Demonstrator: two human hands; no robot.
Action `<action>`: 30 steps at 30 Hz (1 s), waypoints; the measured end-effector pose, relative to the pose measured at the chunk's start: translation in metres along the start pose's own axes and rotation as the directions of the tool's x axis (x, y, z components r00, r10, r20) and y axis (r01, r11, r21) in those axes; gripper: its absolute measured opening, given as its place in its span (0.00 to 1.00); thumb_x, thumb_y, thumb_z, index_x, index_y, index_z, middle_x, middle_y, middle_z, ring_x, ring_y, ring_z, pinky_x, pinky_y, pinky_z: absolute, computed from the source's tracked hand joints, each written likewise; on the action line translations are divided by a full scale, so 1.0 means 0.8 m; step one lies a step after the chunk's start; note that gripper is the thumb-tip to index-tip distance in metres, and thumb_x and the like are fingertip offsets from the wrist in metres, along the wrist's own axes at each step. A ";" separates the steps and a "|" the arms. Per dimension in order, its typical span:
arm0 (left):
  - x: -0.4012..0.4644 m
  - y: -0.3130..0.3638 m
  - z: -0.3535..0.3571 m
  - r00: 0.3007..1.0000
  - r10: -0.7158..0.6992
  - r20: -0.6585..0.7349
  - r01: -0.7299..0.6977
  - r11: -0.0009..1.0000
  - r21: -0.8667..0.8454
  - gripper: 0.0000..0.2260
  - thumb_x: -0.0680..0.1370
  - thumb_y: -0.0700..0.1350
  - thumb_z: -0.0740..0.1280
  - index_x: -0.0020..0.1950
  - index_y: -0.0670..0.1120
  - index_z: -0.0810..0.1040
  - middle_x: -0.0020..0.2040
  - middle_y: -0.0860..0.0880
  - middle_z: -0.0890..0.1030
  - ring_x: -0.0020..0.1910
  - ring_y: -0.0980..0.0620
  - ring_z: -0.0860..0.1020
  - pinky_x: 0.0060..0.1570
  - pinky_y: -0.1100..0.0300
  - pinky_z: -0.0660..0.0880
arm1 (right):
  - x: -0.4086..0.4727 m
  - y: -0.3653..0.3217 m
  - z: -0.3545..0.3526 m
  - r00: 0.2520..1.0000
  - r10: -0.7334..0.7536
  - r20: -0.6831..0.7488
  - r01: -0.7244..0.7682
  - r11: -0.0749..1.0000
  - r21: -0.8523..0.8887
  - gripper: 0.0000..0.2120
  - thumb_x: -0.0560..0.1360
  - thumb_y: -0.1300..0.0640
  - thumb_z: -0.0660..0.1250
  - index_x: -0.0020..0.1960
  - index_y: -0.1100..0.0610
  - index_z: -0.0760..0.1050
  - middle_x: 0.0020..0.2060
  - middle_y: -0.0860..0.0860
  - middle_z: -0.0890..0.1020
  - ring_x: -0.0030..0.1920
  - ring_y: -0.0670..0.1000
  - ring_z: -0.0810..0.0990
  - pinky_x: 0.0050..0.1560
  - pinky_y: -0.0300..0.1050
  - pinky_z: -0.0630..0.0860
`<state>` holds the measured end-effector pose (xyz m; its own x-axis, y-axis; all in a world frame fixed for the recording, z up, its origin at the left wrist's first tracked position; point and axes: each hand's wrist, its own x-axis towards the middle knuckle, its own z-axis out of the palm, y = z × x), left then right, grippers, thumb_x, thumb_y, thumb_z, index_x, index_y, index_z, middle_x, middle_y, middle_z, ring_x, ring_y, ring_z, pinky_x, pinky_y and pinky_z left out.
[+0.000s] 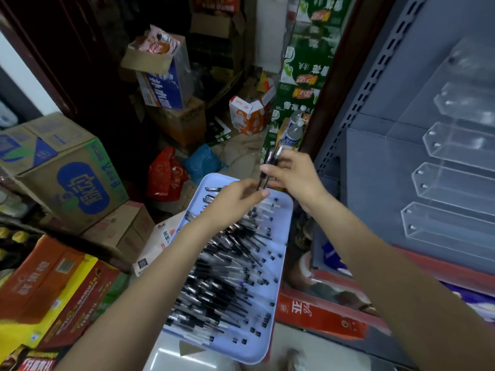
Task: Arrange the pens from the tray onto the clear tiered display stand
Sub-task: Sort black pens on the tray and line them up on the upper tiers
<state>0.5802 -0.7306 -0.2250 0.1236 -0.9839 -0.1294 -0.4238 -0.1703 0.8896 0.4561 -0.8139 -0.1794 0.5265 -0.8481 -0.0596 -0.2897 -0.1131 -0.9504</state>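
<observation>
A small bunch of pens (271, 163) is being gripped upright in the right hand (294, 175), above the far end of the light blue tray (281, 236). Their lower ends are being pinched by the left hand (235, 195) from 9 o'clock. Most pens are lying heaped in the tray. The clear tiered display stand (452, 167) is sitting at 3 o'clock, its tiers unfilled.

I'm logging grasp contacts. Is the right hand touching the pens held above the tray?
Touching. The head view shows the right hand with fingers curled round the held pens, raised above the tray.
</observation>
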 end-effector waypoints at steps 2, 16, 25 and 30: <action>0.006 0.040 0.002 0.998 0.070 -0.010 -0.070 0.998 -0.004 0.19 0.79 0.50 0.63 0.62 0.37 0.72 0.52 0.44 0.81 0.48 0.54 0.81 0.47 0.63 0.75 | -0.011 -0.032 -0.028 0.999 -0.017 -0.045 0.024 0.986 0.163 0.05 0.74 0.63 0.68 0.42 0.56 0.75 0.40 0.51 0.80 0.44 0.47 0.81 0.44 0.39 0.81; 0.100 0.314 0.111 0.865 0.444 -0.233 -0.430 0.896 0.113 0.07 0.78 0.45 0.65 0.46 0.44 0.81 0.35 0.53 0.80 0.31 0.64 0.77 0.35 0.71 0.71 | -0.082 -0.084 -0.348 0.871 -0.207 -0.446 0.364 0.881 0.301 0.07 0.75 0.70 0.64 0.45 0.59 0.74 0.37 0.57 0.81 0.34 0.47 0.83 0.41 0.34 0.79; 0.159 0.379 0.180 0.835 0.325 -0.443 -0.229 0.939 0.257 0.10 0.78 0.46 0.65 0.54 0.43 0.82 0.34 0.44 0.78 0.36 0.44 0.77 0.33 0.59 0.64 | -0.058 -0.050 -0.503 0.784 -0.183 -0.593 0.402 0.878 0.260 0.07 0.77 0.69 0.62 0.42 0.59 0.72 0.38 0.57 0.77 0.35 0.49 0.84 0.43 0.35 0.80; 0.166 0.384 0.190 0.825 0.293 -0.484 -0.192 0.950 0.248 0.10 0.78 0.45 0.65 0.54 0.44 0.82 0.46 0.42 0.83 0.49 0.44 0.80 0.42 0.61 0.68 | -0.036 -0.036 -0.523 0.786 -0.232 -0.574 0.315 0.948 0.048 0.04 0.76 0.69 0.64 0.44 0.63 0.73 0.36 0.54 0.78 0.30 0.43 0.82 0.39 0.32 0.79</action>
<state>0.3305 -0.9217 -0.0354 0.4121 -0.8345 0.3658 -0.6487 0.0132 0.7609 0.1151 -1.0028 -0.0223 0.0223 -0.9369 0.3489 -0.0703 -0.3496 -0.9343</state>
